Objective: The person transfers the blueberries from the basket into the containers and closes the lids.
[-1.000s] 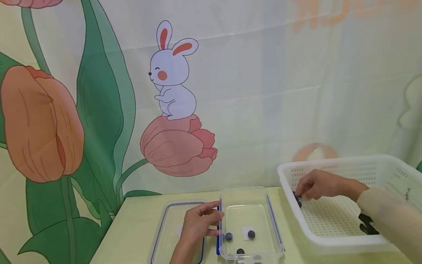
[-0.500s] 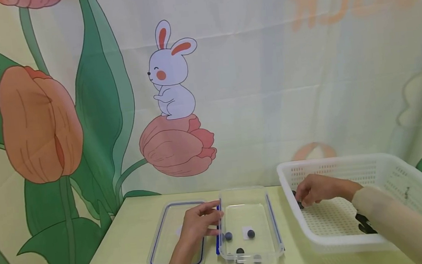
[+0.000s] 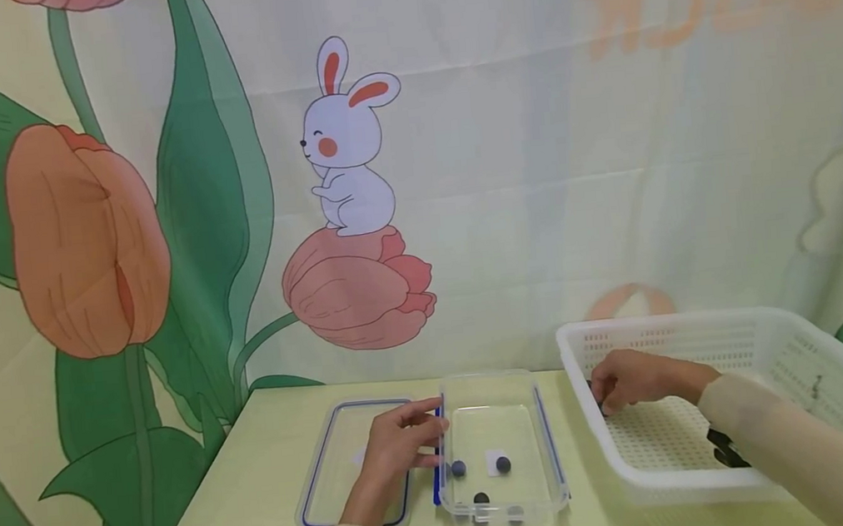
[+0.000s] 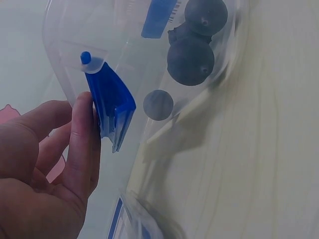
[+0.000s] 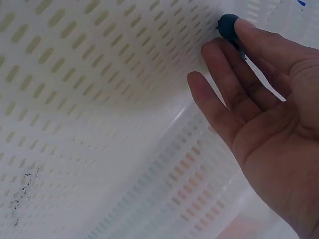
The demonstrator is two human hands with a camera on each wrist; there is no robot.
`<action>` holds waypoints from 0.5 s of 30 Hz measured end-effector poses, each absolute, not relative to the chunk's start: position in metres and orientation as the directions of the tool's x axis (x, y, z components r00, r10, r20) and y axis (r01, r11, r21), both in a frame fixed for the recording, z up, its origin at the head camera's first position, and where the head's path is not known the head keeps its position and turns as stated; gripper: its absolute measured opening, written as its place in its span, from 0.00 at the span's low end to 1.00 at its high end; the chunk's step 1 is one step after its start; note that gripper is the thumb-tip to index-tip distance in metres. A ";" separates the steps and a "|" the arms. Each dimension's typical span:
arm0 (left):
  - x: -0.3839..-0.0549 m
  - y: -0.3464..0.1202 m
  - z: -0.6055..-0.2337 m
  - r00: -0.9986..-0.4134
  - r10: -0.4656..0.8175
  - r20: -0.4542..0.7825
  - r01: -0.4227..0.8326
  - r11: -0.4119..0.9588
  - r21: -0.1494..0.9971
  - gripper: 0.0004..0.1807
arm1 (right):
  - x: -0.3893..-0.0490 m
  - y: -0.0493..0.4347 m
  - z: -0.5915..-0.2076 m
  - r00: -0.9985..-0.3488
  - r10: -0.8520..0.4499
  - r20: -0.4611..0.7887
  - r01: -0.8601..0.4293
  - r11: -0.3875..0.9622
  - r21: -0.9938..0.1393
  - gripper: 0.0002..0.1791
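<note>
My left hand (image 3: 393, 449) is at the left side of a clear plastic food container (image 3: 497, 423), its fairly straight fingers touching the wall beside a blue latch (image 4: 112, 99). Several dark blueberries (image 3: 503, 464) lie in the container. Low at the left inner wall of a white perforated basket (image 3: 696, 477), my right hand (image 3: 638, 379) pinches a blueberry (image 5: 228, 26) between thumb and fingers. A crown of small points shows on that berry. Another dark bit is partly hidden below it in the right wrist view.
The container's clear lid (image 3: 317, 489), with a blue seal, lies flat on the pale yellow table (image 3: 231, 497) left of the container. A printed cloth (image 3: 499, 206) hangs behind. The basket's raised rim stands between the right hand and the container.
My right hand has lowered slightly along the basket's left wall, and its fingers now cover more of the dark berries there. My left hand and the container stay put.
</note>
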State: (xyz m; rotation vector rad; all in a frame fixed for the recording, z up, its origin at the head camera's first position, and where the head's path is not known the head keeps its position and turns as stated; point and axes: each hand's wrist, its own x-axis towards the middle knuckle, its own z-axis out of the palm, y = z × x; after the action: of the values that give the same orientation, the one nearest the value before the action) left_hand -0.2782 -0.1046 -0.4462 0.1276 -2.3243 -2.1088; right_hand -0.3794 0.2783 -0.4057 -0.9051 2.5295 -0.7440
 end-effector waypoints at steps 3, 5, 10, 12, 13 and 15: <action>-0.279 -0.104 -0.447 -0.995 -0.070 -0.066 -0.073 0.098 0.993 0.21 | -0.376 0.279 -0.403 -0.748 -0.649 -0.140 -0.481 0.675 -0.559 0.06; -0.279 -0.103 -0.447 -0.995 -0.073 -0.072 -0.079 0.098 0.992 0.21 | -0.374 0.280 -0.400 -0.756 -0.642 -0.129 -0.481 0.678 -0.557 0.06; -0.280 -0.104 -0.448 -0.995 -0.071 -0.065 -0.072 0.099 0.993 0.22 | -0.373 0.281 -0.397 -0.764 -0.632 -0.128 -0.459 0.672 -0.581 0.05; -0.280 -0.104 -0.447 -0.996 -0.069 -0.061 -0.068 0.101 0.993 0.22 | -0.373 0.281 -0.398 -0.760 -0.634 -0.143 -0.454 0.675 -0.581 0.05; -0.280 -0.104 -0.447 -0.996 -0.068 -0.062 -0.069 0.102 0.992 0.22 | -0.374 0.281 -0.399 -0.756 -0.637 -0.151 -0.456 0.678 -0.577 0.05; -0.279 -0.105 -0.447 -0.995 -0.069 -0.065 -0.072 0.101 0.992 0.22 | -0.374 0.282 -0.400 -0.746 -0.647 -0.161 -0.465 0.678 -0.569 0.05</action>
State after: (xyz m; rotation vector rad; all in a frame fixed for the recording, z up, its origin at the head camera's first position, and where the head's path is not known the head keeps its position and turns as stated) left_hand -0.2794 -0.1046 -0.4470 0.1493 -2.3323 -2.1025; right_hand -0.3744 0.2815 -0.4003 -0.8756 2.5427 -0.7230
